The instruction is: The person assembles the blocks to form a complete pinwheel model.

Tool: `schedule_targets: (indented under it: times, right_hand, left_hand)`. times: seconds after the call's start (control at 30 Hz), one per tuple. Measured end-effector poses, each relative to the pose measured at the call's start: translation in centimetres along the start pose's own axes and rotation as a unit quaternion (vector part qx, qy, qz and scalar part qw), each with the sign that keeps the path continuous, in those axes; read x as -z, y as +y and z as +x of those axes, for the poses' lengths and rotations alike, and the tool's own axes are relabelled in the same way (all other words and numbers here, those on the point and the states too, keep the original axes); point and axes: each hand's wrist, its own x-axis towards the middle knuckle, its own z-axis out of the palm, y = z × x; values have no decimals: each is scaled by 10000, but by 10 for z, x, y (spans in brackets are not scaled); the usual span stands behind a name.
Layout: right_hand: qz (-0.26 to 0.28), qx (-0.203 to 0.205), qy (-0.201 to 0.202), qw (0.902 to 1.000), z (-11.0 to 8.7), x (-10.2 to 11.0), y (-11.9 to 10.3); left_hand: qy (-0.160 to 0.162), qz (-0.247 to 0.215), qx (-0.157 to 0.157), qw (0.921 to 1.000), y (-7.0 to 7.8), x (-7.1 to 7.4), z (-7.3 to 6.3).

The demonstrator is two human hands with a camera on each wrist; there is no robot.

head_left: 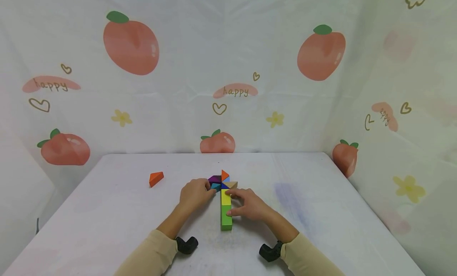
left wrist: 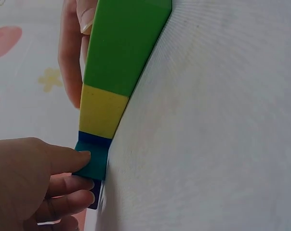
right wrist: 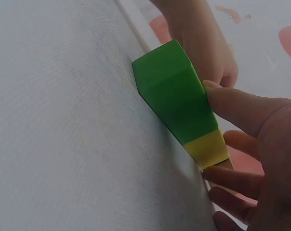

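Observation:
Small coloured blocks form a pinwheel on a stem in the head view. The stem is a yellow block [head_left: 225,198] and a green block [head_left: 226,220] end to end. My left hand [head_left: 194,195] pinches the teal block [left wrist: 95,161], thumb on its near face and fingertips by the purple block [head_left: 215,179]. My right hand [head_left: 251,204] lies at the stem's right side, its thumb touching the green block and its index finger on the yellow one. A tan triangle [head_left: 231,184], a dark blue triangle [head_left: 225,186], a light blue piece [head_left: 226,179] and an orange triangle [head_left: 224,175] adjoin at the top.
A loose orange-red triangular block [head_left: 156,179] lies to the far left on the white table [head_left: 321,228]. Behind and at the sides hangs a white cloth [head_left: 182,109] printed with peaches. Black wrist cameras [head_left: 187,245] sit on both wrists.

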Motion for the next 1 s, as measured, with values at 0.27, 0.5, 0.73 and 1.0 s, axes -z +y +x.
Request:
schedule_targets:
  times: [0.27, 0.5, 0.73, 1.0]
  right_hand:
    - [20, 136, 2, 9999, 0, 0, -1]
    - [-24, 221, 5, 9998, -1, 0, 0]
    - [9, 42, -4, 10000, 0, -1, 0]
    - [-4, 204, 21, 9998, 0, 0, 2]
  left_hand:
    - [78, -102, 18, 9999, 1, -2, 2]
    - [69, -224, 81, 9997, 1, -3, 3]
    - [24, -384, 120, 9992, 0, -4, 3]
    - [-81, -444, 159, 9989, 0, -1, 2]
